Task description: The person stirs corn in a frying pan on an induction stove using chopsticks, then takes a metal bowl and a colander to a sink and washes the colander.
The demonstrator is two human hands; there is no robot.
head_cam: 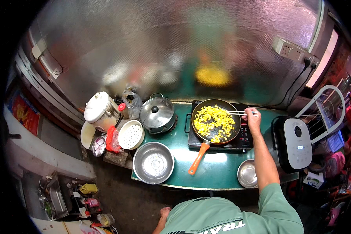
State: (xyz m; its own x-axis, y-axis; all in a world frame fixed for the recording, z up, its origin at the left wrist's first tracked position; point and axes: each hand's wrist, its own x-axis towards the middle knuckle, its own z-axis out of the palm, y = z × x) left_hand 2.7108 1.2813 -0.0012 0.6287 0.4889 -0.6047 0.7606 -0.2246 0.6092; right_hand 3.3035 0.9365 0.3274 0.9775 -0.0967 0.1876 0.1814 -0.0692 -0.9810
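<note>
My right hand (pixel 253 117) grips a pair of chopsticks (pixel 235 113), whose far ends reach over the right rim of a frying pan (pixel 216 128). Small yellow chunks (pixel 212 117), perhaps corn kernels or egg, are spread in the pan, thinner at its centre. The pan's orange handle (pixel 199 159) points toward me, past the front edge of the black electric cooktop (pixel 222 146) beneath it. Down by my side, below the table edge, hangs my left hand (pixel 165 211); only part of it shows, and its fingers are unclear.
On the green table (pixel 181 175) stand a steel basin (pixel 153 163), a lidded pot (pixel 157 114) and a small metal bowl (pixel 247 174). Further left are a white perforated bowl (pixel 131 134) and a white-lidded container (pixel 99 108). An appliance with a display (pixel 297 143) stands right of my forearm.
</note>
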